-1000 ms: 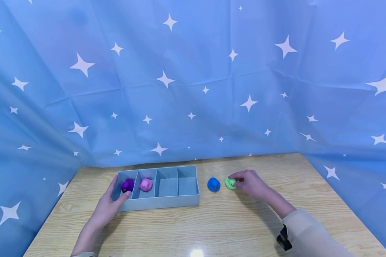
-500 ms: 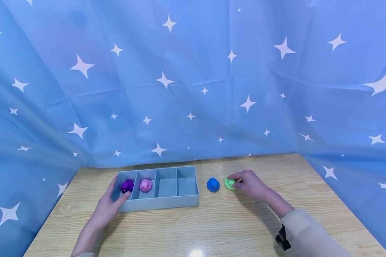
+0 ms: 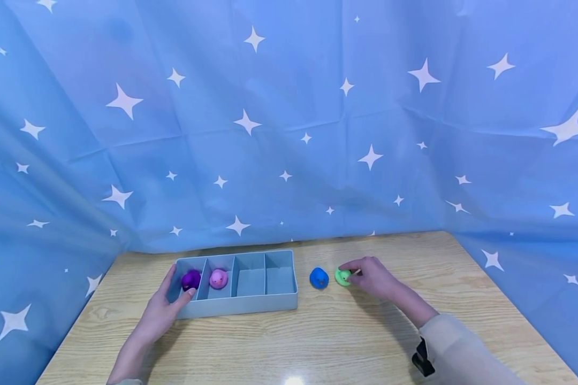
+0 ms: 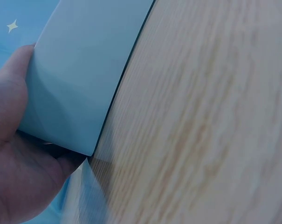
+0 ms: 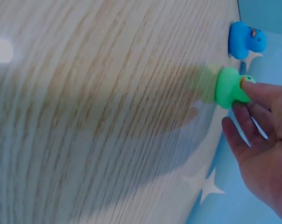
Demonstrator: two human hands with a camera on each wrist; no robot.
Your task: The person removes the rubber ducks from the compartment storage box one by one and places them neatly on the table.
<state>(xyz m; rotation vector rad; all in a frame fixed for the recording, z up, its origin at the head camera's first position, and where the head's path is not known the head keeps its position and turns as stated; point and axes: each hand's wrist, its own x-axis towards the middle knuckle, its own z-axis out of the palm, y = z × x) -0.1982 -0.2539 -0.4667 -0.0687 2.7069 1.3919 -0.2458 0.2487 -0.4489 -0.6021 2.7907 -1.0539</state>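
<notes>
My left hand (image 3: 160, 309) grips the left end of a grey-blue divided box (image 3: 241, 305), with the thumb over its front rim. The left wrist view shows that thumb and palm against the box wall (image 4: 80, 79). In the leftmost compartment sits a purple rubber duck (image 3: 190, 279), and a pink rubber duck (image 3: 218, 278) occupies the one beside it. Right of the box, my right hand (image 3: 374, 278) pinches a green rubber duck (image 3: 342, 277) between thumb and fingers; it appears to stand on the table. A blue rubber duck (image 3: 319, 278) stands between the box and the green duck.
Everything stands on a light wood-grain table (image 3: 279, 342). A blue curtain with white stars (image 3: 289, 139) hangs behind it and along both sides. The two right-hand compartments (image 3: 265, 274) show bare floors.
The head view has tilted slightly. Both hands keep their places, the left on the box and the right on the green rubber duck; no other clear movement shows.
</notes>
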